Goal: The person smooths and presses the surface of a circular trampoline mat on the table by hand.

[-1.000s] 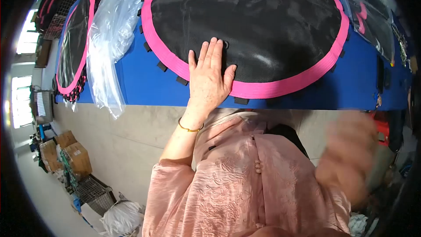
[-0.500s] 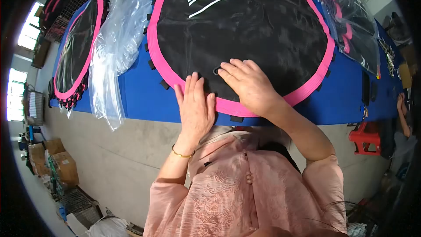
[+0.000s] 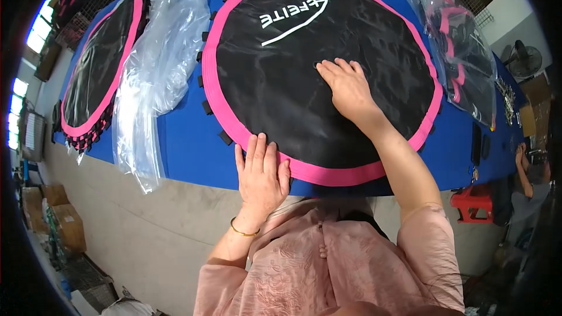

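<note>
A round black trampoline mat [image 3: 281,99] with a pink border [image 3: 345,177] and black loops around its edge lies flat, with white lettering towards the far side. My left hand [image 3: 261,169] rests flat on the near left border, fingers stretched out. Out over the black fabric, near the mat's middle, my right hand [image 3: 351,89] lies palm down with its fingers extended. At its fingertips is a small black piece [image 3: 316,65], partly covered; its kind cannot be made out.
The blue table [image 3: 187,155] carries a clear plastic bag [image 3: 161,58] left of the mat and stacked pink-edged mats [image 3: 99,64] beyond it. To the right lies a bagged mat [image 3: 468,76]. A red stool [image 3: 473,203] and another person's arm [image 3: 523,169] are at the right.
My right hand has slid away from me, from near the border towards the mat's middle, with the small black piece at its fingertips. My left hand stays on the border. The view has shifted.
</note>
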### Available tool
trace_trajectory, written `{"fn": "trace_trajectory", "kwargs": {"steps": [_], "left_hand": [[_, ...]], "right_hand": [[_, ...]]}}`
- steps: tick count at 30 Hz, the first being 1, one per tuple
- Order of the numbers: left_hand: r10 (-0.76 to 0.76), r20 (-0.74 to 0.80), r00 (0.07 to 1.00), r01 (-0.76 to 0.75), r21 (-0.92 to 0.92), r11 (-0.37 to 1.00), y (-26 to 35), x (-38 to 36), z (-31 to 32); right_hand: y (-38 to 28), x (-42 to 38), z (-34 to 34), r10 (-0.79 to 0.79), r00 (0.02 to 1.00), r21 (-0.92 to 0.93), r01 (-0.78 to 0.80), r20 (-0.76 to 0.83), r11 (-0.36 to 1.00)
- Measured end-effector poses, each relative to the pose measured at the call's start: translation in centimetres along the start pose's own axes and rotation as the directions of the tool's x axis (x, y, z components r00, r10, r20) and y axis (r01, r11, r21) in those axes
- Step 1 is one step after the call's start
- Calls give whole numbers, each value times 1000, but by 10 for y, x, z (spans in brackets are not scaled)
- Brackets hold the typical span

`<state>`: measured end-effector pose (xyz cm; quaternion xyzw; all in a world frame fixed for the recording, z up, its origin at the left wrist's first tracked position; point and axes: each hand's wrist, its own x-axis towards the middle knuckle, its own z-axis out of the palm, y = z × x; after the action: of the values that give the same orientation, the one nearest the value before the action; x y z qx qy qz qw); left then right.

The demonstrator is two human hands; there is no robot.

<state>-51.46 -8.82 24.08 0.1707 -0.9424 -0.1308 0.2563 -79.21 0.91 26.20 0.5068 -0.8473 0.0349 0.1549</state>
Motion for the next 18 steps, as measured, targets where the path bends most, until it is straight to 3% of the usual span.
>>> {"fn": "trace_trajectory", "kwargs": {"steps": [4, 10, 15, 18], "left_hand": [[-1, -19, 1000, 0, -15, 1000, -1, 0, -1], [-15, 2, 1000, 15, -18, 1000, 0, 0, 0], [-15, -13, 1000, 15, -21, 1000, 0, -1, 2], [-12, -15, 1000, 12, -14, 1000, -1, -1, 3]], "right_hand": [[-13, 41, 8, -20, 999, 34, 19, 41, 999], [-79, 79, 16, -154, 988, 38, 155, -30, 987], [-77, 79, 20, -120, 992, -6, 120, -39, 993], [-47, 69, 6, -4, 998, -50, 8, 67, 999]]}}
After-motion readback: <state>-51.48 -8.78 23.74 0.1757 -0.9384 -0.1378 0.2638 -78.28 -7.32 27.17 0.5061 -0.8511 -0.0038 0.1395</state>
